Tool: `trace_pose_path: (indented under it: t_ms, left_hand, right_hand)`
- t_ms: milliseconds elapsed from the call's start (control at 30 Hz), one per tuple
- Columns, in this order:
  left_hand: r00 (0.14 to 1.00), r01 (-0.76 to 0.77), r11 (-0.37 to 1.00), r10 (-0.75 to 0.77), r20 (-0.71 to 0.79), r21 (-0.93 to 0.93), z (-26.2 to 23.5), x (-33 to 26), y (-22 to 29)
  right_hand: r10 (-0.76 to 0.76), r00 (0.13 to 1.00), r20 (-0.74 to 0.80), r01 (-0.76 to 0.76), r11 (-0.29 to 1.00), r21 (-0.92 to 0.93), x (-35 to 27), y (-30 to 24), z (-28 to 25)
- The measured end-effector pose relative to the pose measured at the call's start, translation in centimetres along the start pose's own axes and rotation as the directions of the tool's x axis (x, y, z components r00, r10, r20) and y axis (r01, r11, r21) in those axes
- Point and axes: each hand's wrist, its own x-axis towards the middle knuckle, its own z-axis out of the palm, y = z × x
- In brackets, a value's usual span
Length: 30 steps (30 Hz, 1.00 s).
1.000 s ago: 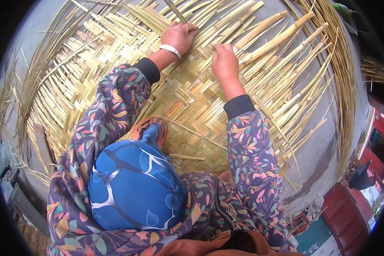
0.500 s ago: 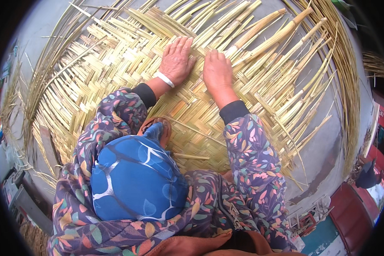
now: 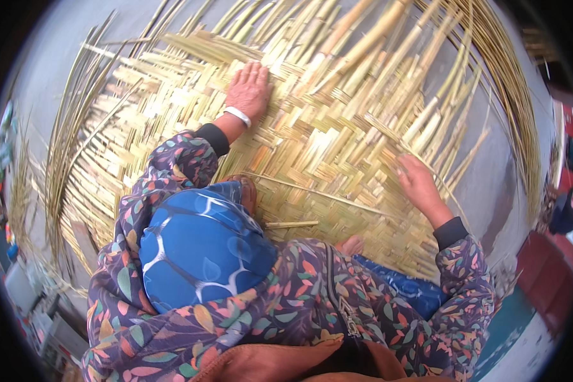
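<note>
A woven mat of pale split reeds (image 3: 321,137) lies beneath both hands, its loose strip ends fanning out along the far and right edges. My left hand (image 3: 248,92), a white band at its wrist, rests flat on the weave near the far edge, fingers stretched. To the right, my right hand (image 3: 420,184) hovers low over or touches the mat, fingers loosely extended and slightly blurred, with no held thing visible. A thin loose strip (image 3: 442,181) runs right beside that hand. Another long thin strip (image 3: 318,191) lies across the weave nearer to me.
Bundles of long thin stalks lie on the grey floor at the right (image 3: 516,95) and left (image 3: 67,153). My blue-covered knee (image 3: 207,248) and a brown shoe (image 3: 248,194) are at the mat's near side. A dark red seat-like object (image 3: 551,274) stands at lower right.
My right hand has left the spot beside the left hand and moved right and nearer to me, its fingers loosening. My left hand still lies flat on the mat. The view has shifted slightly.
</note>
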Motion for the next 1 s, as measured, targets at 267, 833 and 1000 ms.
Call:
trace_pose_path:
  t_ms: [267,833,1000]
  left_hand:
    - [0.888,-0.384,0.872,0.259,0.381,0.303,-6.2,2.3,0.2]
    - [0.320,-0.631,0.639,0.731,0.602,-0.441,-9.3,11.1,24.4]
    - [0.479,-0.668,0.606,0.794,0.374,-0.431,-9.3,9.7,23.7]
  right_hand:
    - [0.564,0.758,0.329,-0.112,-0.384,0.917,-3.5,4.6,5.7]
    - [0.184,0.971,-0.155,0.225,-0.466,0.855,-3.7,4.3,1.7]
    - [0.274,0.962,-0.023,0.073,-0.173,0.982,-1.1,4.4,-1.2]
